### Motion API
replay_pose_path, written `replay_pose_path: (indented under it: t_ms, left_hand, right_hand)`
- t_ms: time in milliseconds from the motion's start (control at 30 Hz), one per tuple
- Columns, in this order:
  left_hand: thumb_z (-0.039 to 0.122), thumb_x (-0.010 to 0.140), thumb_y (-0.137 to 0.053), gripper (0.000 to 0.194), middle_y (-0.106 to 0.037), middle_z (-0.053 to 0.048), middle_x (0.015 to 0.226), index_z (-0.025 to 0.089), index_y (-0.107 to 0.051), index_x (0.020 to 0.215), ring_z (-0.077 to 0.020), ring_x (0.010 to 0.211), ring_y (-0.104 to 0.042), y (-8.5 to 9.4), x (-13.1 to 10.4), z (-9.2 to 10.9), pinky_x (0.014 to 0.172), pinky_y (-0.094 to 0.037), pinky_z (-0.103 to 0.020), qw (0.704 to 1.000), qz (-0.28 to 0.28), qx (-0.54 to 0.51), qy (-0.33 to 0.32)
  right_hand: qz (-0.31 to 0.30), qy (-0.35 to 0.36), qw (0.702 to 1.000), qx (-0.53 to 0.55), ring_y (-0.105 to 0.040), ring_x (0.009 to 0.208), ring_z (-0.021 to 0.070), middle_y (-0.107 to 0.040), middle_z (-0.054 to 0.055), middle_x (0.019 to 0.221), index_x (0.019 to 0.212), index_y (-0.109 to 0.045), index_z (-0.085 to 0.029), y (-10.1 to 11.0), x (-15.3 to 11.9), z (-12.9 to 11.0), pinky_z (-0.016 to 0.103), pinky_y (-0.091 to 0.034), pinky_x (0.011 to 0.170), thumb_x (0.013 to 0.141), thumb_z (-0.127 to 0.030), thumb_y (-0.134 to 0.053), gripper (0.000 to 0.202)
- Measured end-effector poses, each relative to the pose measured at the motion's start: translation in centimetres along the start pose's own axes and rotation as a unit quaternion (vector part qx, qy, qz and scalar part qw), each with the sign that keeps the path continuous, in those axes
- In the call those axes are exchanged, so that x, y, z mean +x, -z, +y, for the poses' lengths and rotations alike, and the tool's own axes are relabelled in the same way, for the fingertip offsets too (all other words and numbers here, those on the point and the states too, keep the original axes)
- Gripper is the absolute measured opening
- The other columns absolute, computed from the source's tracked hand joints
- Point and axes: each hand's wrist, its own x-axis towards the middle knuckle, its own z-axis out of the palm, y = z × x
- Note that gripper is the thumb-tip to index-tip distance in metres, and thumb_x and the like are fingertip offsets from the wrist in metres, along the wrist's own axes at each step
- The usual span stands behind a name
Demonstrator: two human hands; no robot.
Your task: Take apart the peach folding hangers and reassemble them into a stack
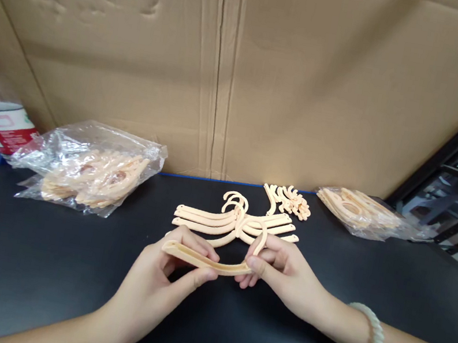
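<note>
Left hand (163,269) pinches a bar (192,257), right hand (289,269) its right end beside a hook (262,238), each grip closed; hangers (204,228) lie beyond on the desk (21,259).

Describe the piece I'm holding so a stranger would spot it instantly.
Find the black table and the hangers lying on it. Nearer the camera, the left hand and right hand grip a curved cream strip, set apart by being held up, its groove showing.

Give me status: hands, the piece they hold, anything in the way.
Left hand clasping a curved beige piece; right hand pinching its right end. Nearest possible obstacle: pale hangers just beyond, on the black table.
</note>
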Motion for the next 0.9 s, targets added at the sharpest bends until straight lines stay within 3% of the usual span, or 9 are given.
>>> replay_pose_path:
  t_ms: [200,433,733,900]
  left_hand:
    - [0.02,0.073,-0.074,0.007,-0.068,-0.001,0.076,0.02,-0.068,0.07,-0.017,0.073,-0.07,-0.2,0.38,-0.11,0.064,-0.06,-0.024,0.999,0.017,-0.037,0.035]
    - [0.027,0.07,-0.076,0.019,-0.067,0.0,0.067,0.017,-0.062,0.064,-0.0126,0.053,-0.065,-0.3,0.6,0.59,0.053,-0.058,-0.022,0.992,0.009,-0.076,0.1]
    - [0.031,0.067,-0.078,0.025,-0.063,0.002,0.059,0.017,-0.057,0.063,-0.0126,0.051,-0.063,-0.26,0.71,0.3,0.052,-0.056,-0.023,0.989,0.019,-0.066,0.129]
    - [0.033,0.069,-0.078,0.025,-0.065,0.002,0.063,0.018,-0.058,0.07,-0.0142,0.053,-0.064,-0.16,0.58,0.28,0.054,-0.056,-0.026,0.99,0.021,-0.07,0.124]
  right_hand:
    - [-0.001,-0.004,0.999,0.046,-0.07,0.064,0.0165,-0.073,0.006,0.072,0.083,-0.056,-0.017,-0.01,-0.04,-0.29,0.026,-0.053,0.061,0.087,-0.045,-0.067,0.031]
    - [0.001,-0.001,0.998,0.065,-0.069,0.066,0.0163,-0.072,0.005,0.072,0.082,-0.057,-0.016,-0.03,0.1,-0.18,0.026,-0.052,0.06,0.086,-0.045,-0.068,0.031]
    - [0.031,0.034,0.999,0.015,-0.049,0.057,0.01,-0.052,-0.002,0.068,0.074,-0.059,-0.017,-0.33,0.1,-0.4,0.022,-0.048,0.052,0.081,-0.05,-0.072,0.035]
    - [0.022,0.043,0.999,-0.005,-0.045,0.055,0.0096,-0.049,-0.003,0.067,0.077,-0.059,-0.018,-0.49,-0.09,-0.46,0.021,-0.045,0.049,0.084,-0.051,-0.068,0.035]
